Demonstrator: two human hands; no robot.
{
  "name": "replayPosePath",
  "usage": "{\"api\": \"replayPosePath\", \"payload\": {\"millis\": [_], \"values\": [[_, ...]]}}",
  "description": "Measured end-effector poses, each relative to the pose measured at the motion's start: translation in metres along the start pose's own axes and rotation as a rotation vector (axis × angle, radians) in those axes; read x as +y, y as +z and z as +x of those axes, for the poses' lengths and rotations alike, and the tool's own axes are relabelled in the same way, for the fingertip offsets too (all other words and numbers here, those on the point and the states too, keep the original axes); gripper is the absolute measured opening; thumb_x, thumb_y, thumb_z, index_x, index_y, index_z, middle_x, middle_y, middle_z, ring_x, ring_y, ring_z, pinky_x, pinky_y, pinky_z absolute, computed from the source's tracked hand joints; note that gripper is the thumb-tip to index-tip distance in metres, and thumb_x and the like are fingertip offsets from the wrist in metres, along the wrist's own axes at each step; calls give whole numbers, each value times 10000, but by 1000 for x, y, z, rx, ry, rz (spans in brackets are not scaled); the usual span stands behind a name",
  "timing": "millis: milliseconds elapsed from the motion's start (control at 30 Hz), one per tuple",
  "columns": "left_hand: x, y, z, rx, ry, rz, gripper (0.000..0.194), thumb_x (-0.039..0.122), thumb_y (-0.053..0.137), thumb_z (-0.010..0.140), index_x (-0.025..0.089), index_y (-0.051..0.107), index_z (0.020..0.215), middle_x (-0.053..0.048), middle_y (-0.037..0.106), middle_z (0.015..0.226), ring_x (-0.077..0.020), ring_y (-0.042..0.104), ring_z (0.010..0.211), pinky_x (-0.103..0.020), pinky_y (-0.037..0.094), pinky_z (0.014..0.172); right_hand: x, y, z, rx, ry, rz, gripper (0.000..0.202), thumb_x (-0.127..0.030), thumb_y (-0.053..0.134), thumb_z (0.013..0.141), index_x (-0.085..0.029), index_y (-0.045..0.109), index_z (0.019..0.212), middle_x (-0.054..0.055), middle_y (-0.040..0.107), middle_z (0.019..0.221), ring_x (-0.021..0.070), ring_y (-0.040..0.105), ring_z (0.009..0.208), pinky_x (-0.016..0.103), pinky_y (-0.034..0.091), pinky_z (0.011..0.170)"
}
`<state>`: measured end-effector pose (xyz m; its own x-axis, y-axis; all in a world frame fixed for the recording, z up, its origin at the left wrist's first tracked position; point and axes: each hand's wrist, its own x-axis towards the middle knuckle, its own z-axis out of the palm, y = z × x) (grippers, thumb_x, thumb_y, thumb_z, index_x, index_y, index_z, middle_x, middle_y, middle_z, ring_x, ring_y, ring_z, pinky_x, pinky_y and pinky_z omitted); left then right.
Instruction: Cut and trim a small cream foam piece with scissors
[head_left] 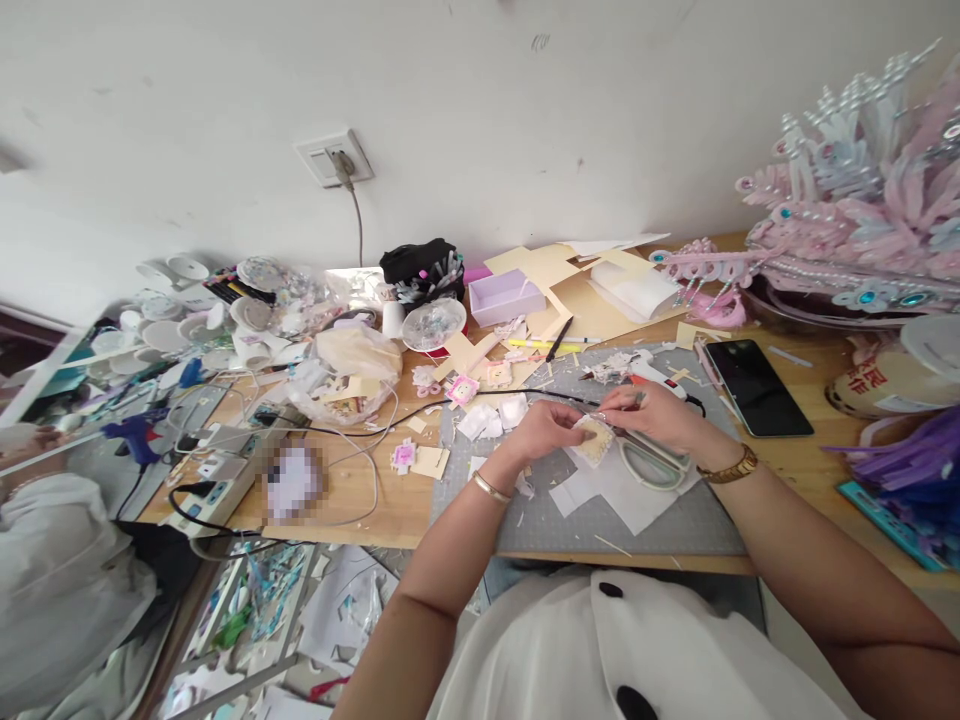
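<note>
My left hand (pixel 551 430) is closed on a small cream-coloured piece (pixel 595 441) with a pale edge, over the grey cutting mat (pixel 517 530). My right hand (pixel 643 408) is closed at the upper right of that piece, its fingertips pinched near the top edge; what they hold is too small to make out. Scissors with pale handles (pixel 651 472) lie beneath and beside my right hand. Under the piece is a white paper cut-out (pixel 634 505). A white glue gun (pixel 654 370) lies behind my right hand.
A black phone (pixel 759 388) and a large cup (pixel 874 375) stand right. Pink feathery headpieces (pixel 862 240) fill the back right. Behind the mat are a lilac box (pixel 507 297) and card scraps. Power strips (pixel 217 490) and cables lie left, near another person's sleeve (pixel 60 550).
</note>
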<state>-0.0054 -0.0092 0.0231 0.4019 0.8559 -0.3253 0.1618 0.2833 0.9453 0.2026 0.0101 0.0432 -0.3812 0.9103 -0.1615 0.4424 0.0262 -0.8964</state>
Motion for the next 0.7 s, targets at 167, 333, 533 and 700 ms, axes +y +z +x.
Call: {"api": "replayPosePath", "payload": {"millis": [167, 333, 533, 700], "values": [[5, 1, -2, 16, -6, -37, 319, 397, 839, 559, 125, 694, 638, 35, 525, 568, -72, 385, 567, -229, 265, 533, 2, 1, 1, 7, -45, -29, 227, -456, 702, 714, -256, 784, 645, 43, 783, 830, 266, 684, 826, 467, 437, 1000], [8, 2, -3, 35, -19, -52, 289, 360, 836, 544, 124, 696, 633, 43, 513, 548, -63, 364, 549, -227, 249, 520, 0, 2, 1, 12, -27, -24, 250, -468, 696, 709, -241, 796, 680, 57, 781, 861, 266, 685, 829, 447, 482, 912], [9, 3, -3, 54, -27, -78, 293, 359, 860, 532, 130, 708, 635, 36, 554, 561, -72, 411, 556, -226, 308, 537, 1, 7, 0, 56, -62, -21, 191, -401, 696, 737, -249, 795, 676, 59, 784, 846, 255, 695, 771, 421, 530, 830], [10, 3, -3, 46, -34, -91, 306, 371, 878, 538, 130, 718, 636, 26, 576, 563, -90, 460, 574, -233, 360, 555, 3, 12, 1, 97, -57, -30, 142, -371, 714, 701, -248, 777, 667, 69, 785, 832, 272, 697, 787, 417, 552, 792]]}}
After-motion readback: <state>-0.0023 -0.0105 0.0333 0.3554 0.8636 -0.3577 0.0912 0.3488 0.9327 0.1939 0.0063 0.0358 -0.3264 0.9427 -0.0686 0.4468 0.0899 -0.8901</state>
